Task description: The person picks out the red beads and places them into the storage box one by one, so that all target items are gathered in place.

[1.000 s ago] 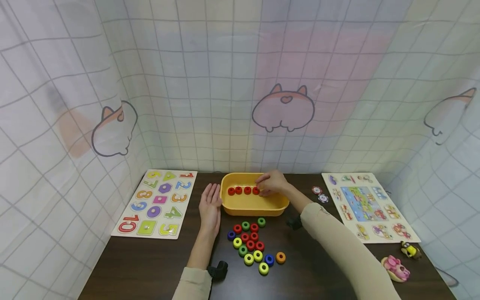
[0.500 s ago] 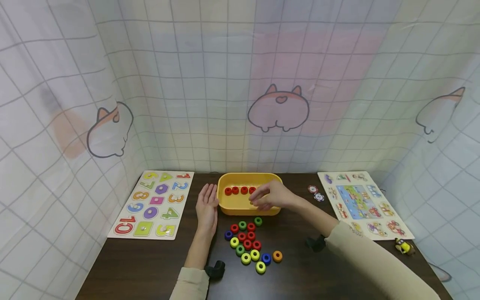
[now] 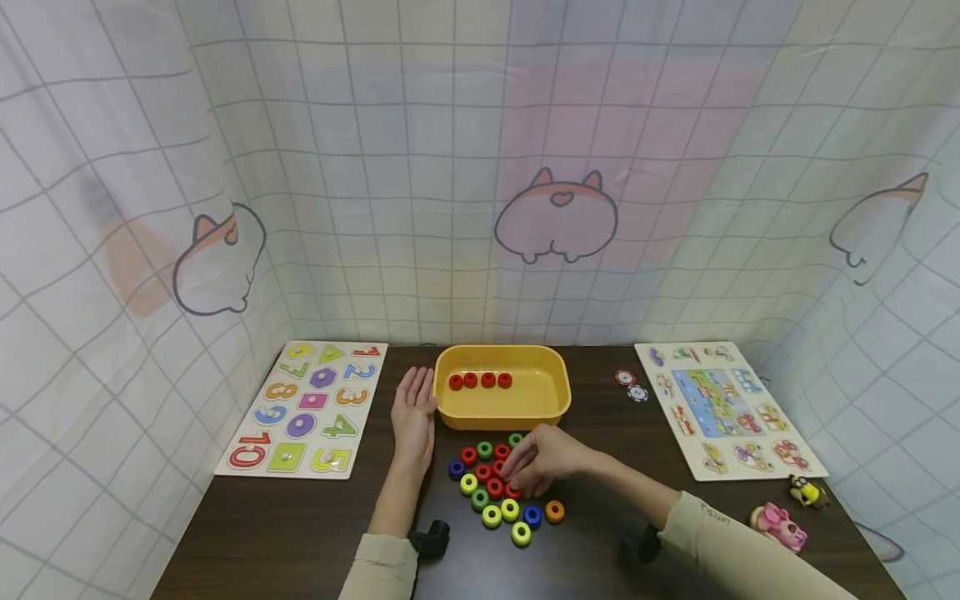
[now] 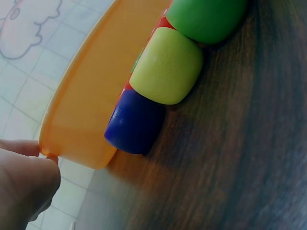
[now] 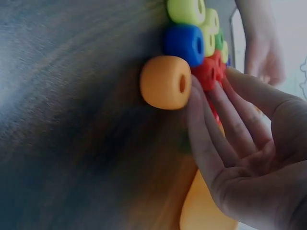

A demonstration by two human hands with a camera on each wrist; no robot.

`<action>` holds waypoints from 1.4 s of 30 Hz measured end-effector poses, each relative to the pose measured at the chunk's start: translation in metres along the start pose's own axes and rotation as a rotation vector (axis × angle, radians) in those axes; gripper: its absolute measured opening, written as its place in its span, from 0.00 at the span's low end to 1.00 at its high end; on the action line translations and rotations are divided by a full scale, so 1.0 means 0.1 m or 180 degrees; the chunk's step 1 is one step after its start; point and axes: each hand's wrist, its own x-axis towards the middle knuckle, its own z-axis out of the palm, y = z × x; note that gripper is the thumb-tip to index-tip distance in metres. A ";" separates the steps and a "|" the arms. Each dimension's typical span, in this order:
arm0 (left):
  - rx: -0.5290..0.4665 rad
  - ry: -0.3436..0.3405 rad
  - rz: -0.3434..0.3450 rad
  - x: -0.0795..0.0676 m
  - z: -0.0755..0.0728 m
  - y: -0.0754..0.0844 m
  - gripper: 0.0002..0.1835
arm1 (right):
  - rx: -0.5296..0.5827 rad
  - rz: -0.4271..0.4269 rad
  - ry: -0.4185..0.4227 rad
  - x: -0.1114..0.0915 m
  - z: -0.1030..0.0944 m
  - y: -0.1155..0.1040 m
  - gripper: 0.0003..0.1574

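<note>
My left hand lies along the left side of a yellow tray, fingers straight, with its thumb side touching the tray. In the left wrist view, the fingertips of that hand meet the tray's rim. Several red beads stand in a row inside the tray. My right hand is over the loose beads in front of the tray. In the right wrist view, its fairly straight fingers and thumb lie either side of a red bead; a firm pinch is not visible. An orange bead sits beside the index fingertip.
Loose yellow beads, blue beads and green beads lie nearby. A number puzzle board is at left, a picture puzzle board at right. Two chips, a bee figure and a pink toy lie right.
My right hand has left the tray and moved down toward me to the loose red beads. The row of red beads stays in the tray. My left hand keeps its place beside the tray.
</note>
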 end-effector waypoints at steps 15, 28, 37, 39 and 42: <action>-0.0007 -0.0019 0.0022 0.01 -0.01 -0.02 0.38 | 0.0331 0.0052 -0.0069 0.05 -0.24 -0.21 0.14; -0.0038 0.0011 0.0025 0.02 -0.02 -0.04 0.37 | 0.0215 0.0335 0.0641 0.53 -1.11 -0.45 0.18; -0.0022 0.0002 0.0020 0.02 -0.02 -0.04 0.38 | -0.0064 0.0812 0.1269 1.00 -1.21 -0.14 0.14; -0.0037 -0.0005 0.0024 0.02 -0.02 -0.04 0.38 | -0.0141 0.0865 0.1350 1.08 -1.20 -0.08 0.12; -0.0038 0.0000 0.0045 0.02 -0.03 -0.04 0.38 | -0.0179 0.0888 0.1393 1.17 -1.18 -0.03 0.13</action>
